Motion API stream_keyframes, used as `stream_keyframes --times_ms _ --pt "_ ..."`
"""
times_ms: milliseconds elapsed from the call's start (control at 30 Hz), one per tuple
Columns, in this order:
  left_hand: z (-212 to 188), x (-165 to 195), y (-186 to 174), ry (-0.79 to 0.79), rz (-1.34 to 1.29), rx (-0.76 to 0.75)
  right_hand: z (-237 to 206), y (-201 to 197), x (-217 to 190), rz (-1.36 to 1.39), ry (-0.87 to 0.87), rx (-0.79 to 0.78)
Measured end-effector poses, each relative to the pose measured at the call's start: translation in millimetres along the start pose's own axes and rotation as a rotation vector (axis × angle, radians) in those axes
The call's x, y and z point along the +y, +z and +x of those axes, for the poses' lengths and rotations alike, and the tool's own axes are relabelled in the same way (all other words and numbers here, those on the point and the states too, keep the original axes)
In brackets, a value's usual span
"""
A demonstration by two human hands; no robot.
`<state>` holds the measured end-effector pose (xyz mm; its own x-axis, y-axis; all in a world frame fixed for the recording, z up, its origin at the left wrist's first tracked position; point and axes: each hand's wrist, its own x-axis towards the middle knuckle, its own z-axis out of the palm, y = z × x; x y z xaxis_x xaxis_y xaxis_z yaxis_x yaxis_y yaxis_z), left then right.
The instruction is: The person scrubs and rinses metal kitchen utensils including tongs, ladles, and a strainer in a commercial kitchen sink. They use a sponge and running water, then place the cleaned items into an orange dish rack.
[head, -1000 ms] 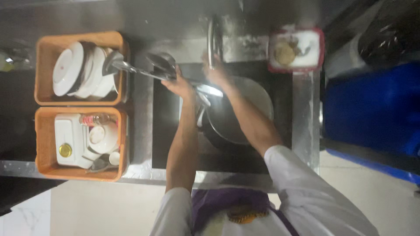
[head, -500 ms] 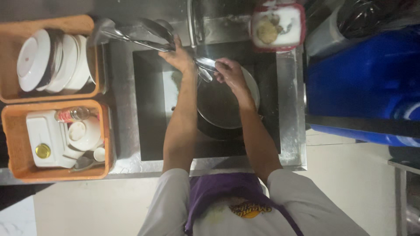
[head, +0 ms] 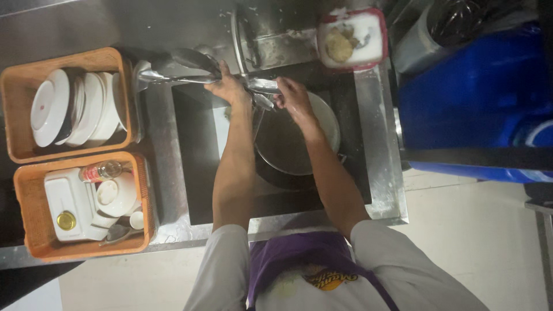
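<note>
- Since the earlier frame, the right hand had slid along the ladle toward the left hand.
- Both hands gripped the ladle at the sink's back edge, above a metal bowl.

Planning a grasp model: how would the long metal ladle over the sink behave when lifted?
The ladle looks like rigid steel, so probably stiff. It appears wet over the sink, so likely slippery. The left hand grips mid-handle; the bowl end may make it tip.
</note>
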<state>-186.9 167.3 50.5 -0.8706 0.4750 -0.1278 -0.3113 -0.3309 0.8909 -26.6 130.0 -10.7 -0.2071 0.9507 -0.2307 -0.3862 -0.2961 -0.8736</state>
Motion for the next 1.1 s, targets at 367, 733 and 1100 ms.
stream_keyframes --times_ms 367,733,1100 --pt "8.1 19.9 -11.8 0.452 0.351 -0.127 40.9 55.9 9.4 -0.82 -0.505 -0.409" --pt "38.0 153.6 -49.2 0.632 0.33 -0.251 96.6 66.8 -30.2 -1.029 -0.028 -0.339" --pt "41.6 218.5 -76.9 0.271 0.135 -0.368 117.8 79.9 -36.2 -1.34 -0.195 -0.366"
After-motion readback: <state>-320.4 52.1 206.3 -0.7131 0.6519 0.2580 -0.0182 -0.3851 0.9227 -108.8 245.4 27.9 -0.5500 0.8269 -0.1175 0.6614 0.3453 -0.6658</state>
